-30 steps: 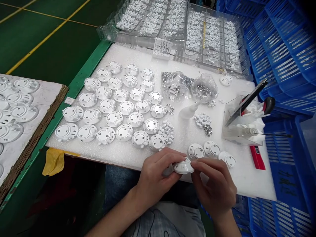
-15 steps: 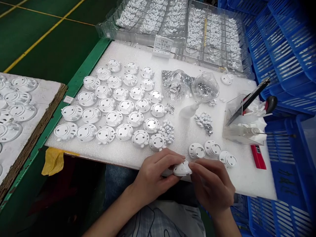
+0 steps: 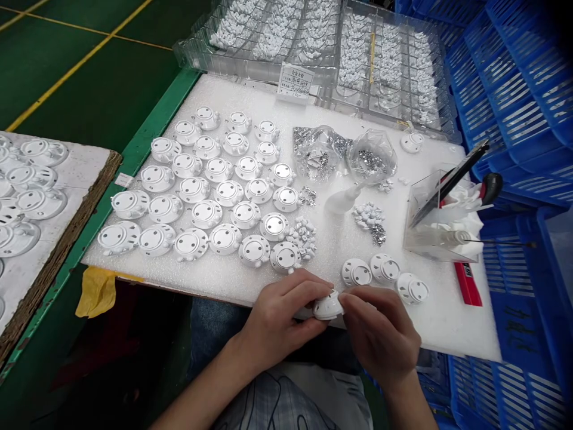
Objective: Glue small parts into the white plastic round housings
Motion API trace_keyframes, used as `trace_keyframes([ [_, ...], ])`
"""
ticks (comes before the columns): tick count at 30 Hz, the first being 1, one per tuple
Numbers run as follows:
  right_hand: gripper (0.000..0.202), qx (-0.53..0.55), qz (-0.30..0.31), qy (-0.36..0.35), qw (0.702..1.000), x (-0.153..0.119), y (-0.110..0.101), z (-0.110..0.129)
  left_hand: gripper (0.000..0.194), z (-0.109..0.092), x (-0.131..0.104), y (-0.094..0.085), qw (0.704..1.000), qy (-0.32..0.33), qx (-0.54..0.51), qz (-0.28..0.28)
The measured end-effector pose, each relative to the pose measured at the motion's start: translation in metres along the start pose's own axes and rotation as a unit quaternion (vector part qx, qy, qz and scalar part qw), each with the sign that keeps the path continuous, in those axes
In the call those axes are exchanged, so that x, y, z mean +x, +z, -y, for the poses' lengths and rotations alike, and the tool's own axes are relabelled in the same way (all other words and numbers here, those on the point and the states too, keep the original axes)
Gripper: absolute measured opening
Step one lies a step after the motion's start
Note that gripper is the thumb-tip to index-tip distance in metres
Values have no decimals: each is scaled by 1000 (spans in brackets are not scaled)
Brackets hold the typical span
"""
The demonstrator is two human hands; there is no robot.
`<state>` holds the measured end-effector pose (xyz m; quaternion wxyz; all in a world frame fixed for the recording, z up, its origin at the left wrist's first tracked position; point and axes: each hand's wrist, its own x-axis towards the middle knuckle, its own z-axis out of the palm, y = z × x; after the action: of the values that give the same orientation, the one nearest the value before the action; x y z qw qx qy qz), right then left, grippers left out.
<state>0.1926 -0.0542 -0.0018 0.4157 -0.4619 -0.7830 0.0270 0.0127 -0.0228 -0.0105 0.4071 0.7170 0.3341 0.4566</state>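
A round white plastic part (image 3: 327,306) is gripped between the fingers and thumb of my left hand (image 3: 286,313), just over the near edge of the foam board. My right hand (image 3: 382,334) is closed, its thumb and fingertips pinched against the part's right side; whether a small piece sits in that pinch is hidden. Beyond my hands lie three similar white discs, one of them a disc with dark slots (image 3: 357,272). To the left, several rows of finished-looking white discs (image 3: 225,239) rest on the foam, each with two dark dots.
Small white pieces (image 3: 367,216) and silver bits (image 3: 378,235) lie in piles. Behind them are clear bags (image 3: 371,158) and a white squeeze bottle (image 3: 342,200). A clear tool box (image 3: 421,239) and a red case (image 3: 468,285) stand right, near blue crates (image 3: 514,89). Clear trays (image 3: 331,60) line the back.
My right hand has shifted slightly left and turned a little against the white part. My left hand keeps its hold, and the things on the board stay put.
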Motion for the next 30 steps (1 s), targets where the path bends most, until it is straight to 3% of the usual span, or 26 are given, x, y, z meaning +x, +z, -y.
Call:
trace_keyframes([
  [16,30,0,-3,5,1000,-2,1,1,21,-1,1,1,1000,-2,-13,-10],
  [30,28,21,-60,42,997,-5,3,2,14,-3,6,4,999,13,-33,-29],
])
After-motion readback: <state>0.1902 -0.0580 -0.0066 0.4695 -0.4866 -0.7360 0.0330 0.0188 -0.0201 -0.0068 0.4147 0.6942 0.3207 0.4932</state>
